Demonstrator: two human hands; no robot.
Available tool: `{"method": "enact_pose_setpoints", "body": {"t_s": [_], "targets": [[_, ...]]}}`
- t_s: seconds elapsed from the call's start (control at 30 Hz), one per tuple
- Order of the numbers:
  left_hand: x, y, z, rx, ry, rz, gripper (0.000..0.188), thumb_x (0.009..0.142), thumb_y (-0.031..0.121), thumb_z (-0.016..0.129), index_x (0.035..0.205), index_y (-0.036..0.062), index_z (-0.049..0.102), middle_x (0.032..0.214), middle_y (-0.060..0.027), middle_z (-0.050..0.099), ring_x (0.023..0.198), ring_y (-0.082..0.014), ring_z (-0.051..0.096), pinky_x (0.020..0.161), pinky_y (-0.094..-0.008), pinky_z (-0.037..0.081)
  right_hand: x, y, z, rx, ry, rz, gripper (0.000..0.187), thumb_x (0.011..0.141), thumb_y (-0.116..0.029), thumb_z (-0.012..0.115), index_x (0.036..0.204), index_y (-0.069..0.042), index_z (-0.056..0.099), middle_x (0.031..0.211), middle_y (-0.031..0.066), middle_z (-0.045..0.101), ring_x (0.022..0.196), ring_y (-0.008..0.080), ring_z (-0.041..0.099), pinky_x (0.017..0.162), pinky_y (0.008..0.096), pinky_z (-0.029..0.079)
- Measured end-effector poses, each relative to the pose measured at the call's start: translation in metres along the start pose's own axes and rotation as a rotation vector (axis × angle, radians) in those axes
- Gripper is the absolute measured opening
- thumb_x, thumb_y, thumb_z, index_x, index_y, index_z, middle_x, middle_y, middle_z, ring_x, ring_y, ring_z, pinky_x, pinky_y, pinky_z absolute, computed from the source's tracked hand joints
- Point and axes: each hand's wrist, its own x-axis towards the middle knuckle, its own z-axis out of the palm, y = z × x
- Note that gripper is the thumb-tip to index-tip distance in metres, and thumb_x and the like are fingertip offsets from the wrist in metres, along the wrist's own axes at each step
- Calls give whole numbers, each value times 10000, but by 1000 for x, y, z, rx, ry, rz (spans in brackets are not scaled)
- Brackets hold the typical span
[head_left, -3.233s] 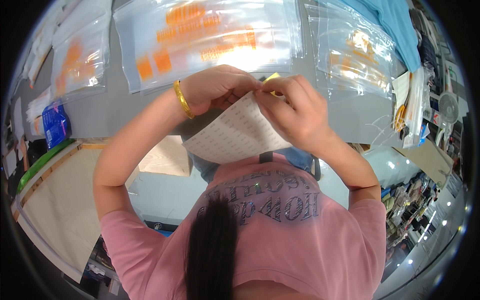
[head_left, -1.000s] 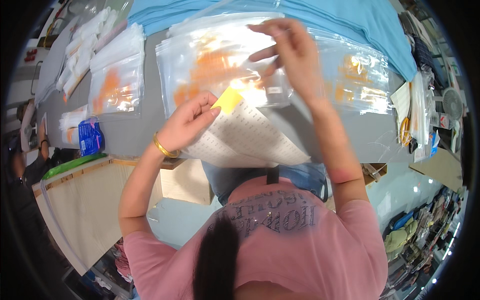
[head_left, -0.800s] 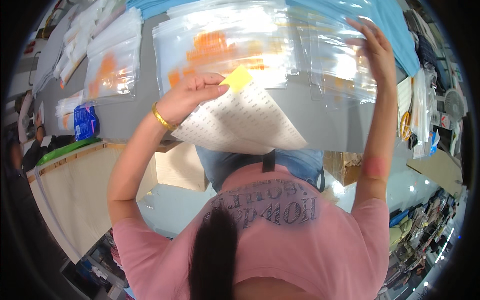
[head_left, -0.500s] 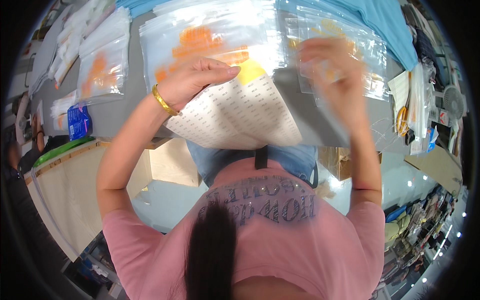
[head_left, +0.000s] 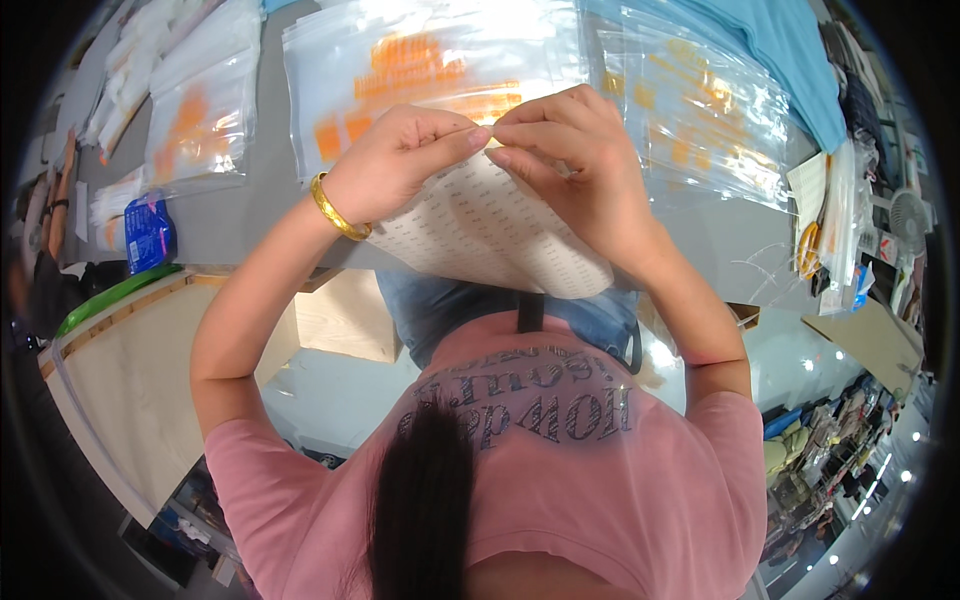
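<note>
My left hand, with a gold bangle at its wrist, grips the upper edge of a white sheet of stickers covered in rows of small print. The sheet curves down past the table's near edge, over my lap. My right hand is closed in a pinch at the same edge, its fingertips meeting the left thumb. A small bit of yellow shows between the fingers; whether a sticker is in the right fingertips is hidden. Just beyond both hands lie clear plastic bags with orange print.
More clear bags lie right, below blue fabric. Orange-handled scissors rest at the table's right. Printed bags and a blue packet are at left. Another person's arm shows at the far left.
My right hand has come left from over the right-hand bags to the sheet's upper edge, beside my left hand. The yellow corner is now mostly covered by fingers.
</note>
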Motion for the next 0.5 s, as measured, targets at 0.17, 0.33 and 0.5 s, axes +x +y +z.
{"method": "enact_pose_setpoints", "body": {"t_s": [0.17,0.33,0.5], "targets": [[-2,-13,2,-169,-36,-54,367,1059,317,632,992,-22,757,795,77,560,743,-17,434,657,-221,386,-12,-8,5,-181,8,-77,164,752,-98,829,903,-112,767,1003,-28,709,919,212,603,829,377,415],[0,-19,15,-216,-87,-186,339,1043,282,627,930,-10,757,766,71,576,728,-51,457,668,-260,415,-30,-35,8,-253,-96,28,151,753,-71,799,891,-110,754,1009,-26,701,920,211,608,846,373,419],[1,-25,15,531,-10,158,202,977,151,634,875,-9,701,1055,-71,694,963,-223,600,878,-345,497,-21,-32,-25,300,160,492,93,827,-73,807,918,-62,792,1065,29,721,974,215,637,936,350,451]]}}
